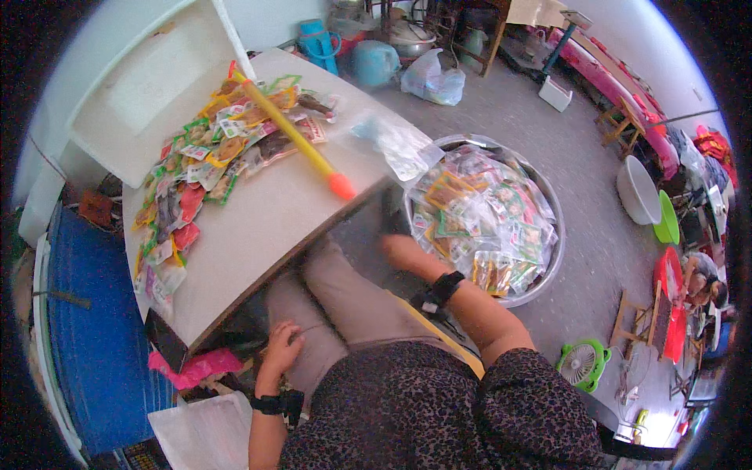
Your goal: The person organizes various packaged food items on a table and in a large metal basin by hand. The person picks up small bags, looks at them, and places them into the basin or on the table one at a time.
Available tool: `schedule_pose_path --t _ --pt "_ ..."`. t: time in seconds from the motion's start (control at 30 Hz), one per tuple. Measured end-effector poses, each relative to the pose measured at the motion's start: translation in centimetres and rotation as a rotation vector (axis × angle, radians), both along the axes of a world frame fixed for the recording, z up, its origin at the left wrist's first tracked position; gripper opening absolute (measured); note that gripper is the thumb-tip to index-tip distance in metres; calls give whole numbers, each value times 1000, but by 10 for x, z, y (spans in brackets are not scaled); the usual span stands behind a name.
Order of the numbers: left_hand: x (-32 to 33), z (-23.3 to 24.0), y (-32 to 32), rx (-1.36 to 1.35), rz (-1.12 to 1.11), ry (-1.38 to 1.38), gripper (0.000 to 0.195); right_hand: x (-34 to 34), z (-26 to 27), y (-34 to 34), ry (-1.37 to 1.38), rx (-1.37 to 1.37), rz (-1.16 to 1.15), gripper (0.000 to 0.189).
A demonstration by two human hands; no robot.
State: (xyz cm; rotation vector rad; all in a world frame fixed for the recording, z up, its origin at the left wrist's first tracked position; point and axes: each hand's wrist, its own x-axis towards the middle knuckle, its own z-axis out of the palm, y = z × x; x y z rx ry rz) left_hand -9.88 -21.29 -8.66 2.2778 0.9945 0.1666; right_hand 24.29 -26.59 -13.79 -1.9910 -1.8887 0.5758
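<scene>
My left hand (285, 346) rests on my thigh, its fingers loosely bent and nothing visible in it. Blurred, my right hand (402, 251) hangs between the table edge and a round metal basin (558, 235); its fingers are unclear, beside a dark blurred shape. Many small sealed food packets (464, 205) fill the basin. On the white table (264, 235) more packets (217, 147) lie in a long curved heap. A yellow stick with an orange tip (294, 135) lies partly across them. Clear plastic bags (399, 147) lie at the table's right corner, reaching towards the basin.
A white foam box (158, 82) stands tilted behind the heap. Past the table are a blue flask (319, 46), a blue jug (376, 61) and a tied plastic bag (433, 79). At right are basins (638, 191), a green fan (583, 364) and another person (702, 279).
</scene>
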Motion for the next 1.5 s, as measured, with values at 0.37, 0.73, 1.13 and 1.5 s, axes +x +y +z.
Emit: schedule_pose_path --t 0.37,0.73,1.13,1.5 --pt "-97 73 -1 82 545 -120 22 -142 46 54 183 -194 407 20" --pt "-261 73 -42 289 1035 363 22 -136 26 62 252 -33 392 17" --pt "-288 76 -53 46 1123 408 40 -134 21 57 240 -78 326 17" --pt "-302 57 -61 118 1051 391 20 -135 37 54 111 -146 361 20"
